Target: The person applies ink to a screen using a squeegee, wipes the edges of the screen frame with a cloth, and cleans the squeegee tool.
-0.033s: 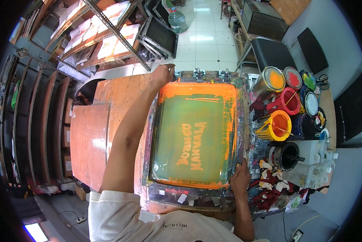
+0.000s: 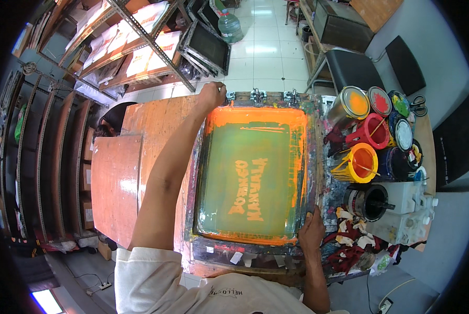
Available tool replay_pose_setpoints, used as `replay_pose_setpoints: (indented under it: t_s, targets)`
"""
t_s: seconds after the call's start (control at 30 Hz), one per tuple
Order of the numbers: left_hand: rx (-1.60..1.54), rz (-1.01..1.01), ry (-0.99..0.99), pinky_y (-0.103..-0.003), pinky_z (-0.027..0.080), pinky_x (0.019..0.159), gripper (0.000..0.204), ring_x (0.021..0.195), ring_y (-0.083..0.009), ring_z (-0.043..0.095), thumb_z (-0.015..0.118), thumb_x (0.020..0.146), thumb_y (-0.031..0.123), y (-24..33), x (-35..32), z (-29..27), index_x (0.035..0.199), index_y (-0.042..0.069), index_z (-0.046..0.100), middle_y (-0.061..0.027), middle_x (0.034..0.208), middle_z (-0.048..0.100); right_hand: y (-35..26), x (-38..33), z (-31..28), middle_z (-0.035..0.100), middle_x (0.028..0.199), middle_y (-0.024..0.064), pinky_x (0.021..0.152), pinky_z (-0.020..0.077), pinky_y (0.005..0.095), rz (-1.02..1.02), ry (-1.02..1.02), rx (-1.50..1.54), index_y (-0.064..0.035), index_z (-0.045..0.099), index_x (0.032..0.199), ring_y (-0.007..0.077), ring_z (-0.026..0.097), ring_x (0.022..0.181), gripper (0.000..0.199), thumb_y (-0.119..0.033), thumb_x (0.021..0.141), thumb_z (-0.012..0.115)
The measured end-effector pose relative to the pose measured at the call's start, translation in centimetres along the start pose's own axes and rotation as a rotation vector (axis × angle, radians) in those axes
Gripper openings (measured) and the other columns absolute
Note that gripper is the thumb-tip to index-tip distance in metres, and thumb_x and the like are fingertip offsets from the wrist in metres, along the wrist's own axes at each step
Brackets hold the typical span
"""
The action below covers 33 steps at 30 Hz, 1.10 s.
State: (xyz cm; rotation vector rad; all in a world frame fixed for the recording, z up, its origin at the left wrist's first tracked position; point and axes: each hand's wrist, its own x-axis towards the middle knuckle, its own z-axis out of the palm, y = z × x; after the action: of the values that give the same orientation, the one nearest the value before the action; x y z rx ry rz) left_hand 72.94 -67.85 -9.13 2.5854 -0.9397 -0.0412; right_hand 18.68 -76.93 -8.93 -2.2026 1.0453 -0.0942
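Note:
A screen printing frame [image 2: 249, 246] lies flat on the worktable, its green mesh smeared with orange ink round the border and bearing orange lettering. At the frame's near right edge, my right hand [image 2: 311, 230] is wrapped round the side, thumb on top. My left arm stretches along the left side, and my left hand [image 2: 211, 98] is closed at the far left corner, close to the hinge clamps [image 2: 256, 96]. What its curled fingers hold, if anything, is hidden. Orange ink lies thickest along the far edge of the mesh.
Ink cans and tubs, among them a yellow tub [image 2: 356, 168] and a red tub [image 2: 371, 131], crowd the right side. Stained rags [image 2: 349, 243] and a dark can [image 2: 368, 203] sit nearer. A smooth board [image 2: 116, 178] lies left; shelving [image 2: 51, 167] stands beyond it.

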Motion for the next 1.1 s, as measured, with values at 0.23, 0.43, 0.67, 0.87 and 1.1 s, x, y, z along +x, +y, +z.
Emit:
replay_pose_setpoints:
  t_s: [0.23,0.43,0.67,0.87,1.1]
  targets:
    - [-0.943,-0.526,0.101,-0.033,0.049,0.051,0.061,0.056,-0.0214,0.062,0.053,0.098,0.023,3.7,-3.8,2.5,0.148,-0.005,0.034,-0.0146,0.078,0.069,-0.5,0.0,-0.3,0.06,0.114,0.0337,0.087,0.0483,0.0521,0.0,0.008,-0.004,0.0079,0.042,0.138,0.049,0.06,0.104,0.045,-0.005,0.095,0.05]
    - [-1.137,-0.595,0.343,-0.028,0.042,0.049,0.089,0.055,-0.0125,0.05,0.059,0.095,0.015,6.7,-7.7,4.2,0.155,-0.003,-0.004,-0.0082,0.074,0.06,-0.4,0.0,-0.2,0.06,0.114,0.0332,0.088,0.0475,0.0529,0.041,-0.025,-0.012,0.0074,0.042,0.138,0.049,0.06,0.104,0.045,-0.007,0.096,0.049]
    - [-0.977,0.087,-0.664,-0.03,0.049,0.067,0.032,0.066,-0.0123,0.056,0.055,0.091,0.013,12.9,-10.8,3.9,0.118,0.002,0.069,-0.0066,0.08,0.066,0.0,0.2,0.1,0.06,0.116,0.0336,0.09,0.047,0.0528,0.07,-0.014,0.034,0.0083,0.044,0.137,0.0479,0.06,0.105,0.043,-0.009,0.098,0.048]
    - [-0.59,0.155,-0.194,-0.036,0.051,0.074,0.039,0.081,-0.0219,0.062,0.061,0.092,0.014,16.1,-11.3,6.8,0.13,0.005,0.062,-0.0153,0.104,0.07,0.5,0.1,0.3,0.061,0.113,0.0331,0.088,0.0479,0.0524,0.025,0.012,0.01,0.0083,0.045,0.136,0.0486,0.06,0.103,0.043,-0.008,0.096,0.049]
    - [0.314,0.525,-0.132,-0.038,0.051,0.091,0.026,0.107,-0.0268,0.059,0.06,0.089,0.011,9.0,0.0,3.7,0.114,0.012,0.066,-0.0076,0.112,0.063,0.0,0.1,-0.1,0.062,0.109,0.0327,0.086,0.0486,0.0523,-0.048,0.026,0.041,0.0093,0.045,0.134,0.0492,0.061,0.099,0.043,-0.005,0.094,0.048]
